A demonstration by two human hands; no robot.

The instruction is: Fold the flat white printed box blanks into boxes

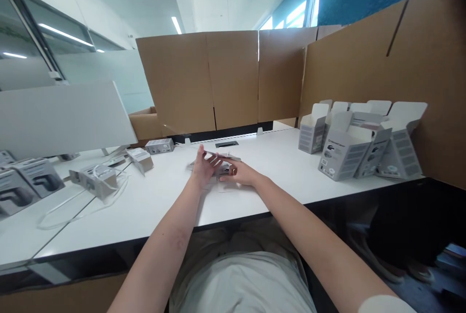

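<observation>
Flat carton [222, 156] — both hands, white desk [284, 167], cardboard walls [204, 80]

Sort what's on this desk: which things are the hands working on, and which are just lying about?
In hand:
- flat grey carton, held between the left hand and right hand above the white desk

Lying about:
- open boxes standing in a group at right
- small boxes at left
- white cable
- cardboard wall behind
</observation>
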